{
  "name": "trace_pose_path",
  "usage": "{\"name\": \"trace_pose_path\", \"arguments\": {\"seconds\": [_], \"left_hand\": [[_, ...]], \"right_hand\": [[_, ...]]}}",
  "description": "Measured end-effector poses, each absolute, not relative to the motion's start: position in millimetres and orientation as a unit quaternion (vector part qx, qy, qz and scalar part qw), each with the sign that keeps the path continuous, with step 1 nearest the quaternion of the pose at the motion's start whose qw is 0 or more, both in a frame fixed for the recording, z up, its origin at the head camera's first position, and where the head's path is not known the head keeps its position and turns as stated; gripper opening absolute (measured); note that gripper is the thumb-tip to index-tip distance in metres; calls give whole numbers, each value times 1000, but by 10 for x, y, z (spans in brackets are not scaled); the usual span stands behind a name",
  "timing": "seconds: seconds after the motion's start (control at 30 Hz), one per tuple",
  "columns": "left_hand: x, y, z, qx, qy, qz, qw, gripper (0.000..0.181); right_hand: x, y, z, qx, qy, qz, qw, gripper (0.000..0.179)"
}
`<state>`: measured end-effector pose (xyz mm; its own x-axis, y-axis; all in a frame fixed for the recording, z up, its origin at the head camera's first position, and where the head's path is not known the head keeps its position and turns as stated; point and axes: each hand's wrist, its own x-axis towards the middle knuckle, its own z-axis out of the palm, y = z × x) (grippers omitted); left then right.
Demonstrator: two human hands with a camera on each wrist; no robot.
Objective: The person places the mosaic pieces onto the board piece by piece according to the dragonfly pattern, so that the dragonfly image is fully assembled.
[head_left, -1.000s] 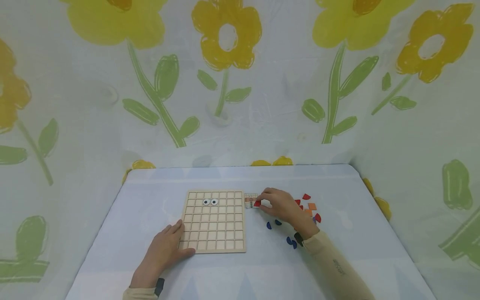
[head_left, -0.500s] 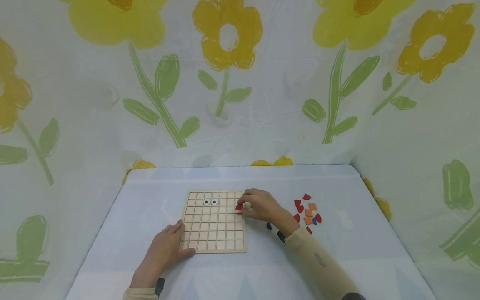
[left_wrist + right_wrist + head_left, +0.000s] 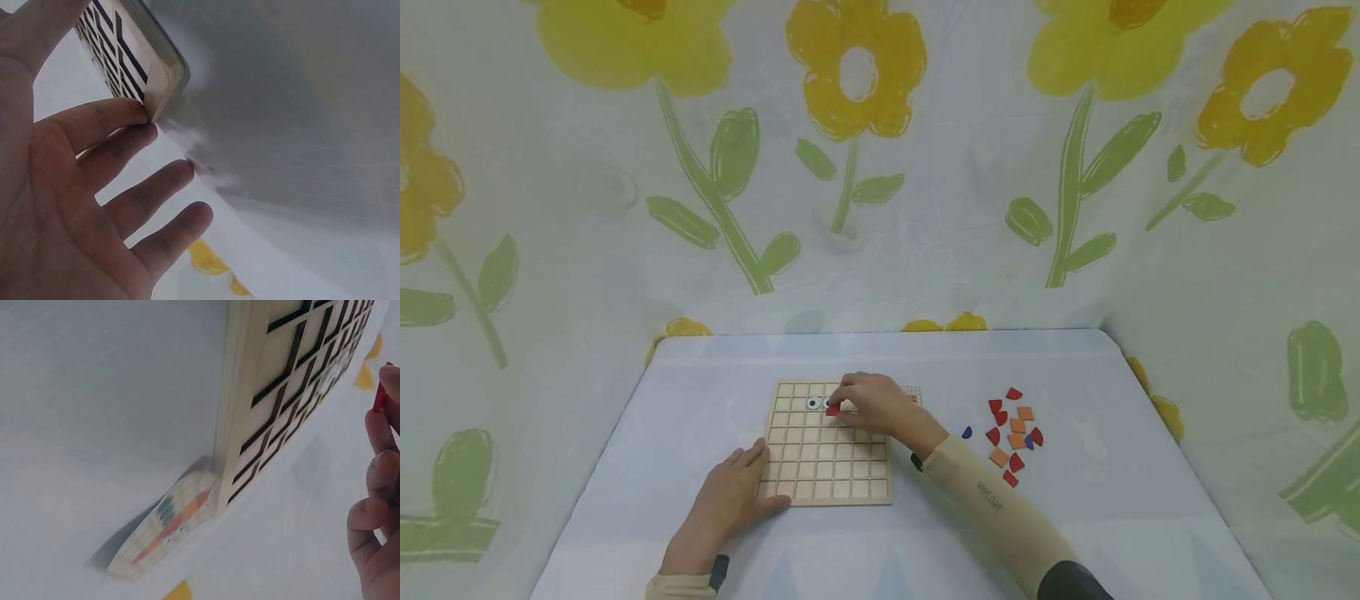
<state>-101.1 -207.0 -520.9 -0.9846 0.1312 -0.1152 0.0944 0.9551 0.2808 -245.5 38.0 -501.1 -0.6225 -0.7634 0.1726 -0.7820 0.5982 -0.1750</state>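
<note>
Head view: pinching a red piece [image 3: 832, 411] in the right hand [image 3: 871, 403], over the grid board [image 3: 824, 452] just beside two eye discs [image 3: 813, 403].
Seen edge-on from the right wrist, held with its long axis nearly upright, slightly tilted; too small to tell where its corner points. Touching the board's near left corner with the left hand [image 3: 81, 181], fingers spread. Outward, beside the board: patterned card [image 3: 164, 530], then loose pieces [image 3: 1017, 426].

Free room beyond the grid board [image 3: 824, 452], loose pieces [image 3: 1017, 441] as obstacles rightward.
</note>
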Motion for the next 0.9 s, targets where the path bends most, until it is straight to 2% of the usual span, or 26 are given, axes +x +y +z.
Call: {"name": "trace_pose_path", "arguments": {"seconds": [0.57,0.9], "left_hand": [[-998,-2069,-5195,60,985,146,63,99],[-1003,-2062,-5205,55,986,143,71,100]], "right_hand": [[-2524,-39,-5134,417,-904,79,-47,22],[-2523,-73,-5171,416,-906,60,-47,20]]}}
